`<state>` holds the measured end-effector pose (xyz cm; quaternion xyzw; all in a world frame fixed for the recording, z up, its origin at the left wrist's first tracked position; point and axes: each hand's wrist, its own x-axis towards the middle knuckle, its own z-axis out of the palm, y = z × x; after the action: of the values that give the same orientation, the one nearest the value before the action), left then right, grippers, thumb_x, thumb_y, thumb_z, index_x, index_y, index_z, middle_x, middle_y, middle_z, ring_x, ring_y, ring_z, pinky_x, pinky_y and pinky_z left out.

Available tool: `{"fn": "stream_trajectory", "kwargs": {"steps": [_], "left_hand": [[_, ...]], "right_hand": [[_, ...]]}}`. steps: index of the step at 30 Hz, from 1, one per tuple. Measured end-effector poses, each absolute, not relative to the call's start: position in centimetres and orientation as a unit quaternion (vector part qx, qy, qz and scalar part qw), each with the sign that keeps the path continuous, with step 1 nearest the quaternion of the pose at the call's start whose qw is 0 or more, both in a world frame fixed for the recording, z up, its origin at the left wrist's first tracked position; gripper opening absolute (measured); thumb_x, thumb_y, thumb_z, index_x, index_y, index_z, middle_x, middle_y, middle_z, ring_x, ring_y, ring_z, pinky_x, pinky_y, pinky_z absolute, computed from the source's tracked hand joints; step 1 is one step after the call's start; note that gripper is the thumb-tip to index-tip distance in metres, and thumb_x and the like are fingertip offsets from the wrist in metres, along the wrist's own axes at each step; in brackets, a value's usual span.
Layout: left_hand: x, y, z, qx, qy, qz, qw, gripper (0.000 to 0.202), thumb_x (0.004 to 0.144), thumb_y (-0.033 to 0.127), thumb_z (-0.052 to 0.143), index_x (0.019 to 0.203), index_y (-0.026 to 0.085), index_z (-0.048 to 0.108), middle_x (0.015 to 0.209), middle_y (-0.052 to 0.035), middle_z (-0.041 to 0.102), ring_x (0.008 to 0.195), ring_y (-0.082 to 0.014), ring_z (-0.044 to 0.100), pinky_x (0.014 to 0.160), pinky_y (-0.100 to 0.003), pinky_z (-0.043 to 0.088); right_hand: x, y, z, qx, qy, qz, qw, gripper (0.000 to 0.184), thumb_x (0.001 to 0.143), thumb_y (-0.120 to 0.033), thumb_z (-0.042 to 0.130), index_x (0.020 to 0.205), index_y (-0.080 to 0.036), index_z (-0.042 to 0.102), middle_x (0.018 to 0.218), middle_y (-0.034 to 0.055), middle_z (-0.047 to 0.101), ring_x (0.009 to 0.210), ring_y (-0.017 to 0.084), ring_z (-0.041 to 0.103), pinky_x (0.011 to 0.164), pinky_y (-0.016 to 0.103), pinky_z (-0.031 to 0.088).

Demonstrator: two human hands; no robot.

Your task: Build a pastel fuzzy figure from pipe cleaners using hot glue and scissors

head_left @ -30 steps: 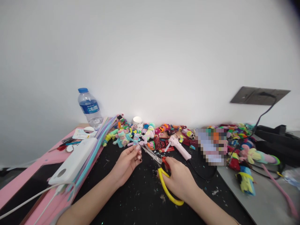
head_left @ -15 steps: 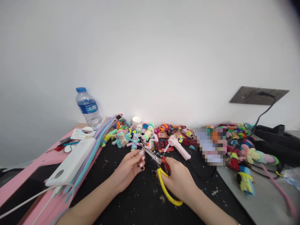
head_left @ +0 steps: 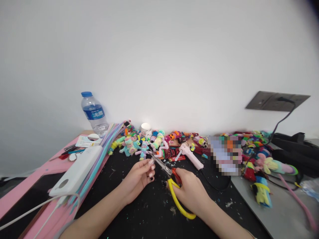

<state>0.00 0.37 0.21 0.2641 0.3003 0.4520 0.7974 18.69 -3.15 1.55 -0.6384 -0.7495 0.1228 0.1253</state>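
Observation:
My right hand (head_left: pixel 190 192) grips yellow-handled scissors (head_left: pixel 174 186), whose metal blades point up and left toward my left hand (head_left: pixel 138 177). My left hand's fingers are pinched together near the blade tips; what they hold is too small to make out. Both hands hover low over a black mat (head_left: pixel 149 212) speckled with fuzz scraps. Just beyond the blades lie several small pipe-cleaner figures (head_left: pixel 139 146) in pastel and bright colours.
A water bottle (head_left: pixel 93 114) stands at the back left. A white power bank (head_left: pixel 77 171) with cable lies on pastel pipe cleaners (head_left: pixel 104 149). A pink glue gun (head_left: pixel 190 156) lies centre-right, more figures (head_left: pixel 251 146) behind it. A wall socket (head_left: pixel 276 101) and black bag (head_left: pixel 294 149) are at right.
My left hand has shifted slightly right and toward the scissor blades. A pink twisted pipe-cleaner piece now shows beyond the blades. My right hand has barely moved.

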Motion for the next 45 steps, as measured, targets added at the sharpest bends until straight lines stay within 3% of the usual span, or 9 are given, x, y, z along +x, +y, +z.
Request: {"fn": "stream_trajectory", "kwargs": {"steps": [15, 21, 30, 37, 40, 45], "left_hand": [[-0.4, 0.6, 0.1, 0.186, 0.324, 0.414, 0.830, 0.007, 0.075, 0.009, 0.062, 0.073, 0.012, 0.056, 0.063, 0.0031, 0.049, 0.044, -0.0009, 0.043, 0.044, -0.012, 0.039], [-0.5, 1.0, 0.2, 0.184, 0.356, 0.407, 0.821, 0.007, 0.077, 0.006, 0.057, 0.072, 0.011, 0.056, 0.060, 0.0027, 0.049, 0.043, -0.0011, 0.045, 0.042, -0.011, 0.041], [-0.8, 1.2, 0.4, 0.260, 0.396, 0.404, 0.782, 0.014, 0.070, 0.014, 0.065, 0.063, 0.013, 0.053, 0.055, 0.0031, 0.051, 0.040, -0.0027, 0.043, 0.040, -0.012, 0.037], [-1.3, 1.9, -0.7, 0.518, 0.513, 0.426, 0.536, 0.018, 0.068, 0.023, 0.067, 0.057, 0.017, 0.054, 0.048, 0.0020, 0.056, 0.039, -0.0100, 0.047, 0.042, -0.020, 0.033], [-1.6, 2.2, -1.0, 0.532, 0.523, 0.453, 0.489, 0.010, 0.063, 0.017, 0.069, 0.061, 0.018, 0.060, 0.052, 0.0030, 0.057, 0.046, -0.0115, 0.049, 0.049, -0.022, 0.033], [-1.7, 2.0, -1.0, 0.571, 0.518, 0.476, 0.423, 0.015, 0.060, 0.016, 0.071, 0.072, 0.020, 0.062, 0.058, 0.0034, 0.056, 0.049, -0.0127, 0.045, 0.052, -0.023, 0.031]], "right_hand": [[18.8, -3.8, 2.4, -0.626, -0.709, 0.296, 0.133, 0.026, 0.078, -0.037, 0.052, 0.061, -0.018, 0.052, 0.057, -0.0001, 0.054, 0.049, 0.011, 0.045, 0.046, 0.021, 0.028], [19.0, -3.9, 2.3, -0.630, -0.704, 0.300, 0.130, 0.028, 0.077, -0.039, 0.053, 0.060, -0.018, 0.054, 0.056, -0.0003, 0.054, 0.048, 0.011, 0.045, 0.044, 0.021, 0.028], [18.9, -3.6, 1.7, -0.624, -0.711, 0.290, 0.146, 0.033, 0.077, -0.041, 0.053, 0.054, -0.018, 0.044, 0.051, -0.0035, 0.042, 0.044, 0.009, 0.039, 0.042, 0.021, 0.024], [19.1, -3.1, 1.6, -0.637, -0.715, 0.219, 0.189, 0.032, 0.079, -0.039, 0.049, 0.057, -0.020, 0.037, 0.052, -0.0035, 0.042, 0.048, 0.010, 0.036, 0.047, 0.023, 0.025], [19.2, -3.0, 1.6, -0.640, -0.716, 0.191, 0.202, 0.033, 0.080, -0.040, 0.048, 0.057, -0.021, 0.035, 0.053, -0.0031, 0.043, 0.049, 0.011, 0.035, 0.047, 0.023, 0.025], [19.3, -3.1, 1.7, -0.633, -0.720, 0.178, 0.223, 0.032, 0.081, -0.039, 0.048, 0.058, -0.021, 0.033, 0.054, -0.0032, 0.042, 0.050, 0.011, 0.034, 0.048, 0.023, 0.025]]}}
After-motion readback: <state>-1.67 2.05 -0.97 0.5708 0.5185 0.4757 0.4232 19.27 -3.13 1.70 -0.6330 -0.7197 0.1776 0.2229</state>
